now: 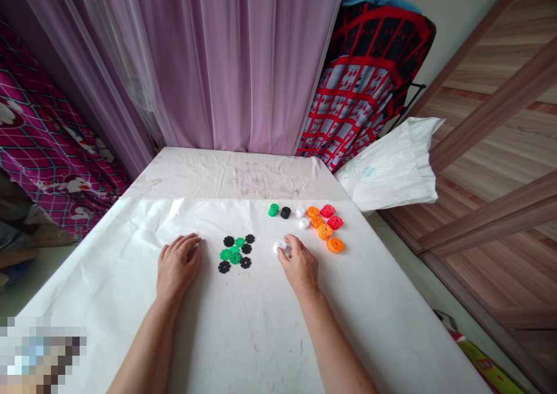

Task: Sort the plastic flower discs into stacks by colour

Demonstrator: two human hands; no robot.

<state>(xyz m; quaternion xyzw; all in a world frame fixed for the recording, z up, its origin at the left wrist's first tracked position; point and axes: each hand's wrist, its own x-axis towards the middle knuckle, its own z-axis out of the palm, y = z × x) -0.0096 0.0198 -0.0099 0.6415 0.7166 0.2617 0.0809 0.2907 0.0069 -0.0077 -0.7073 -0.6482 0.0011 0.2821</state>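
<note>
My right hand [301, 266] pinches a small stack of white notched plastic discs [279, 245] between thumb and fingers, at the table surface. How many discs are in it I cannot tell. Resting on the white cloth, my left hand [177, 265] holds nothing, its fingers stretched forward and slightly bent. Between my hands lies a flat pattern of green discs [235, 257] with black discs [224, 267] around them. Beyond my right hand are a green stack [273, 209], a black stack [285, 212], white stacks [303, 223], orange stacks [324, 231] and red stacks [335, 222].
The table [243, 336] has a white covering, with a patterned cloth [209, 176] at its far end. A white bag [391, 167] sits by the right edge. Purple curtains [243, 63] hang behind, and wooden doors [500, 208] stand to the right.
</note>
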